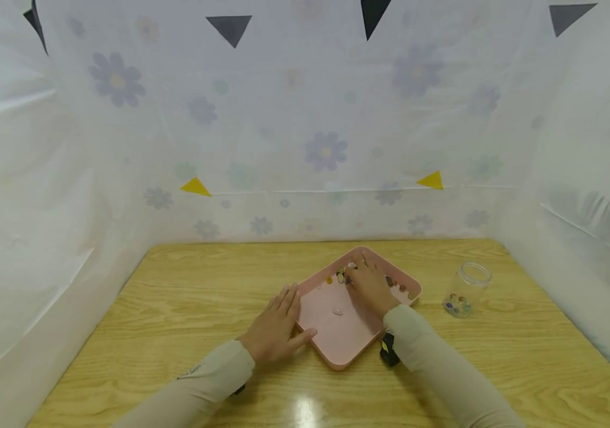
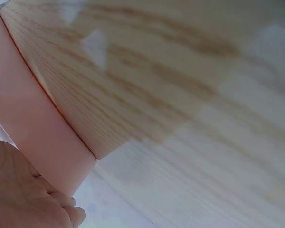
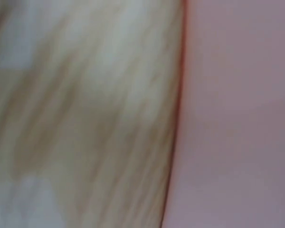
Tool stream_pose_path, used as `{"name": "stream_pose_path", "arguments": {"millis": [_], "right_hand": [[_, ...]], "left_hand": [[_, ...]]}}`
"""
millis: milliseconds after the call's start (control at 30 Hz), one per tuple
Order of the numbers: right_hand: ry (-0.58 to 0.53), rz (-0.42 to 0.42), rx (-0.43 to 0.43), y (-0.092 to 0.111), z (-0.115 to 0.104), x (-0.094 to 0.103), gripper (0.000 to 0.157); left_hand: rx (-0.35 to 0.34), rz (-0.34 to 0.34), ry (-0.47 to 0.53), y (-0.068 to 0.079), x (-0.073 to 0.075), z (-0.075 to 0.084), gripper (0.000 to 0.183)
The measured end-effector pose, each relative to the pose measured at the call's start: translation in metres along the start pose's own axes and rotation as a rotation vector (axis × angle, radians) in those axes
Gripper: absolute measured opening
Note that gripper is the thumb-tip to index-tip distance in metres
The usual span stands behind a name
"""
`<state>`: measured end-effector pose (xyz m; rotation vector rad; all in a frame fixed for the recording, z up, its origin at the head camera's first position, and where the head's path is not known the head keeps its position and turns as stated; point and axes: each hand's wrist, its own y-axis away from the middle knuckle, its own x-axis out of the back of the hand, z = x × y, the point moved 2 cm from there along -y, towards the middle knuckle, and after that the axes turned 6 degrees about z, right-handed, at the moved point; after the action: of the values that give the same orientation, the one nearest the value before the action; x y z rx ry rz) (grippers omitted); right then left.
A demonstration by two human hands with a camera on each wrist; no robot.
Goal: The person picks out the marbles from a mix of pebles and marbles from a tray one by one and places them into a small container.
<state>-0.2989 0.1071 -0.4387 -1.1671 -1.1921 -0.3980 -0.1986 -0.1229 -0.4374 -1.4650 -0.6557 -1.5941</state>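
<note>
A pink tray (image 1: 337,345) lies turned cornerwise on the table, with small coloured stones (image 1: 340,275) along its far sides. One pale, clear stone (image 1: 337,311) sits apart on the tray floor. My left hand (image 1: 275,327) rests along the tray's left side, fingers straight and thumb over the near rim. In the left wrist view its fingers touch the outer wall (image 2: 42,109). My right hand (image 1: 370,288) reaches over the tray, fingers extended down among the stones in the far corner. Its fingertips are partly hidden, and the right wrist view shows only tray wall (image 3: 237,114) and table.
To the right of the tray stands a clear jar (image 1: 465,290) without a lid, several small stones at its bottom. The wood-grain table (image 1: 203,285) is walled in by pale flowered sheeting (image 1: 305,119) at the back and sides.
</note>
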Motion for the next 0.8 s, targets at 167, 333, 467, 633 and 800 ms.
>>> {"name": "stream_pose_path", "arguments": {"millis": [167, 333, 467, 633, 800], "right_hand": [[-0.009, -0.011, 0.009, 0.002, 0.000, 0.002, 0.006], [-0.008, 0.061, 0.101, 0.003, 0.004, 0.010, 0.007], [0.006, 0.078, 0.122, 0.006, 0.010, 0.024, 0.006], [-0.042, 0.038, 0.051, 0.010, 0.018, 0.047, 0.011], [0.026, 0.072, 0.044, 0.020, 0.028, 0.068, 0.017]], "left_hand": [[0.005, -0.007, 0.008, 0.001, -0.001, 0.000, 0.090], [0.009, -0.013, 0.012, 0.001, -0.001, 0.000, 0.090], [0.005, -0.013, 0.015, 0.000, -0.001, -0.001, 0.090], [-0.006, 0.004, -0.007, -0.001, -0.001, -0.003, 0.090], [-0.008, -0.005, -0.007, -0.002, -0.001, -0.002, 0.090]]}}
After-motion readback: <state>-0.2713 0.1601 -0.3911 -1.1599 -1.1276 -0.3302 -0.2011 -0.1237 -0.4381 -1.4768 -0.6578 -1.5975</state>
